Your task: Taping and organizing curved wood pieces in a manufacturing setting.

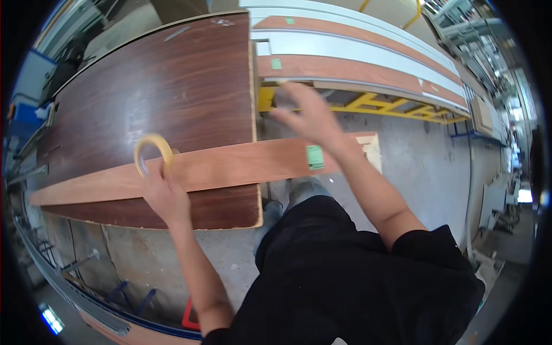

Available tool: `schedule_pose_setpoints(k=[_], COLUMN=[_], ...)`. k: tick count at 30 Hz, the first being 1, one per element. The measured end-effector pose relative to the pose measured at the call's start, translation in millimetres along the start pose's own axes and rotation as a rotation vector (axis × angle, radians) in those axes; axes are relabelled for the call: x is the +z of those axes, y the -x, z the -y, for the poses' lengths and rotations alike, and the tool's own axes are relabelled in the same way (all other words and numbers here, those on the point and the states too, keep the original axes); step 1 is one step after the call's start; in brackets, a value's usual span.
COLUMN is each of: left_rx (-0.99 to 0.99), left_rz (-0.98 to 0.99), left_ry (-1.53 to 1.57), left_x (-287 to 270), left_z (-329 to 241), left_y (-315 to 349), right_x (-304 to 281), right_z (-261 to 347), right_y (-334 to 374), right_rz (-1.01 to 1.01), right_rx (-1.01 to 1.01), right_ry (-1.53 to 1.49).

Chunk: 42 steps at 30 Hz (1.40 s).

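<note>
My left hand (165, 198) is closed around a roll of yellowish masking tape (163, 146), held up above a long reddish-brown wooden board (247, 163). This board lies across the dark brown table (184, 86) and sticks out past its right edge. A green piece of tape (315, 157) is on the board's face near its right end. My right hand (310, 112) is raised beyond that end, blurred, with thumb and fingers apart. A small pale yellow spot shows by its fingertips; I cannot tell what it is.
White panels with wooden strips (345, 68) lie at the far right on a yellow frame (374, 106); some strips carry green tape pieces (276, 64). Scraps lie at the table's far edge. A blue-legged metal rack (121, 293) stands at the near left, beside something red (190, 316).
</note>
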<state>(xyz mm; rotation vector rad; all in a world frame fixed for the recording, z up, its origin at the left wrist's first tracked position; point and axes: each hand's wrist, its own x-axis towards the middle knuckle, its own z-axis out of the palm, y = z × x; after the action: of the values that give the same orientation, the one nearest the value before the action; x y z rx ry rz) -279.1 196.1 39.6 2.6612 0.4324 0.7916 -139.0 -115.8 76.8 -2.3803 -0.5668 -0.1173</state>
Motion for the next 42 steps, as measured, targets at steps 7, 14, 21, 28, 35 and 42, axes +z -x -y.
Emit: schedule_pose_setpoints(k=[7, 14, 21, 28, 35, 42], left_rx=[0.041, 0.167, 0.406, 0.378, 0.479, 0.186], left_rz=[0.193, 0.156, 0.498, 0.412, 0.726, 0.438], left_ry=[-0.129, 0.003, 0.517, 0.275, 0.377, 0.246], left_x=[114.4, 114.8, 125.1, 146.0, 145.3, 155.8], left_z=[30.6, -156.2, -338.8, -365.4, -364.7, -367.0], left_y=[-123.2, 9.0, 143.8, 150.5, 107.5, 115.5], right_x=[-90.1, -108.6, -89.7, -91.1, -95.2, -97.7], right_z=[-158.1, -223.6, -237.1, -257.6, -263.8, -263.4], right_y=[130.7, 208.5, 191.9, 186.8, 182.4, 179.6], right_rz=[-0.041, -0.017, 0.151, 0.258, 0.364, 0.399], right_rx=[0.564, 0.98, 0.793, 0.732, 0.676, 0.676], right_ry=[-0.001, -0.914, -1.203, -1.28, -1.277, -1.313])
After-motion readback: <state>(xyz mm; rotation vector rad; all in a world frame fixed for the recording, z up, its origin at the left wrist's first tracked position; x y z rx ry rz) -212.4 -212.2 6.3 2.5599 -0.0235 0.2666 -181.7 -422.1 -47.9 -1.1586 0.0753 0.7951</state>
